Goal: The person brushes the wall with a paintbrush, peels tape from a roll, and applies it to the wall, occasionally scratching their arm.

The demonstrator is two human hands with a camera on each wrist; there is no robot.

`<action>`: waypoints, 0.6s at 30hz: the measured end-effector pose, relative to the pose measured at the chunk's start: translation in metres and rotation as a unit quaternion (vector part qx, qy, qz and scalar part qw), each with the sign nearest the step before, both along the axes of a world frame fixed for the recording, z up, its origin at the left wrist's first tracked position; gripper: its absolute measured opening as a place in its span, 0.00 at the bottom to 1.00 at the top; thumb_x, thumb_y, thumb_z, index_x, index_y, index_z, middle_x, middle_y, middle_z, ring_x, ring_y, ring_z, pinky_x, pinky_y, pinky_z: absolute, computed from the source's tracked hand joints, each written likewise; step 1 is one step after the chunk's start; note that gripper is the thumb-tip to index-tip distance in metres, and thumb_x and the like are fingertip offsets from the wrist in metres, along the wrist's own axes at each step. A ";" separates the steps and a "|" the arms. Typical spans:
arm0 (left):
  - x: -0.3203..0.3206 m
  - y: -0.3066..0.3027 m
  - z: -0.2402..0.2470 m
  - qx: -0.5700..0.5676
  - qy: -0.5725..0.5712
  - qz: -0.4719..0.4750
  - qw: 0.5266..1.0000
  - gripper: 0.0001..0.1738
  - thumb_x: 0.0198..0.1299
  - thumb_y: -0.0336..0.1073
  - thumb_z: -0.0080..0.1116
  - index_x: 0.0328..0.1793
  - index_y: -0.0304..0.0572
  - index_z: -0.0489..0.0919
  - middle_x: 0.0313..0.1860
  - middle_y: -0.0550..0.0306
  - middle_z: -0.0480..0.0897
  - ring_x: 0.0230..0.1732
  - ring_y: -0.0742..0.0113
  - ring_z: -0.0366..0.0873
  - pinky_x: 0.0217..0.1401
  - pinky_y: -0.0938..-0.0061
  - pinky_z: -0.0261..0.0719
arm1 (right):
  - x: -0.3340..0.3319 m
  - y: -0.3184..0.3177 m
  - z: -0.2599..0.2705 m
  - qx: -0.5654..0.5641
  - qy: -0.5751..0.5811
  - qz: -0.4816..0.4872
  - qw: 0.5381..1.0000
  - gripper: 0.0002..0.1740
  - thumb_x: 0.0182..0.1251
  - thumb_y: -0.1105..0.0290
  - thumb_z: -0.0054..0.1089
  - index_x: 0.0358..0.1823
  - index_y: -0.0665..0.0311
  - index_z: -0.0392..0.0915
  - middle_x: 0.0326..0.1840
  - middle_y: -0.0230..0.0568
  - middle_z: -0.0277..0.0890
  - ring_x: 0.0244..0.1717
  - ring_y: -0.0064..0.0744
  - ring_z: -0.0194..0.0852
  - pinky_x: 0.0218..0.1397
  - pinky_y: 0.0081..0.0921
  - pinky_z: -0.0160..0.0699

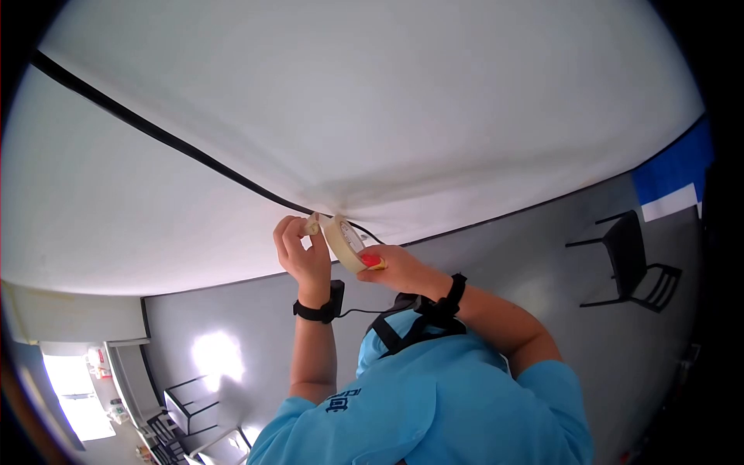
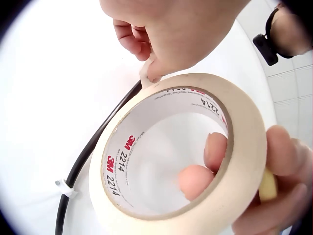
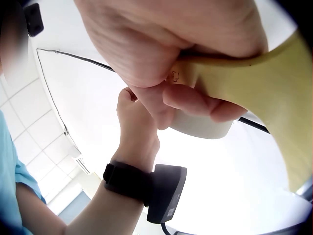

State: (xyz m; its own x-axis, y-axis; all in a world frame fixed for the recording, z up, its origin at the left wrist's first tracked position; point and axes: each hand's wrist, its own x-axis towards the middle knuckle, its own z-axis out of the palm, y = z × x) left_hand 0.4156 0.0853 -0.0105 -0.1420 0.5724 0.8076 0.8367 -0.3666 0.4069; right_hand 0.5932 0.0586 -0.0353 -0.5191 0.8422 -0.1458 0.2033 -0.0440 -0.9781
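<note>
My right hand grips a wide roll of cream masking tape, its fingertips reaching inside the printed core. In the same hand is a curved, flat yellow piece, which has a red part beside it in the head view; its kind I cannot tell. My left hand pinches the loose end of the tape between thumb and fingers, just above the roll. Right behind both hands, a black cable runs along the white wall.
A small white clip holds the cable to the wall. Below lies a grey floor. A black chair stands at the right, a small table at the lower left. A thin cord hangs from the left wrist camera.
</note>
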 end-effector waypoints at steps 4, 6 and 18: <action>0.002 -0.005 0.002 -0.013 0.002 -0.012 1.000 0.15 0.53 0.22 0.69 0.41 0.39 0.74 0.41 0.56 0.75 0.32 0.67 0.68 0.34 0.74 0.69 | -0.001 -0.002 -0.007 0.016 0.010 -0.007 1.000 0.23 0.58 0.63 0.70 0.53 0.66 0.80 0.44 0.51 0.81 0.42 0.43 0.81 0.47 0.30 0.77; 0.002 -0.008 -0.003 -0.007 -0.004 -0.024 1.000 0.14 0.53 0.23 0.69 0.41 0.40 0.74 0.41 0.56 0.75 0.33 0.66 0.69 0.35 0.74 0.70 | 0.000 -0.001 -0.009 -0.003 0.003 -0.003 1.000 0.24 0.57 0.61 0.71 0.53 0.66 0.80 0.43 0.51 0.82 0.41 0.42 0.81 0.46 0.30 0.77; 0.006 -0.005 -0.006 -0.086 -0.079 -0.006 0.993 0.16 0.52 0.24 0.70 0.43 0.39 0.75 0.45 0.57 0.76 0.34 0.69 0.70 0.36 0.77 0.71 | -0.003 -0.002 -0.018 0.006 -0.026 0.017 1.000 0.24 0.57 0.58 0.71 0.51 0.63 0.81 0.41 0.51 0.82 0.40 0.47 0.80 0.47 0.34 0.77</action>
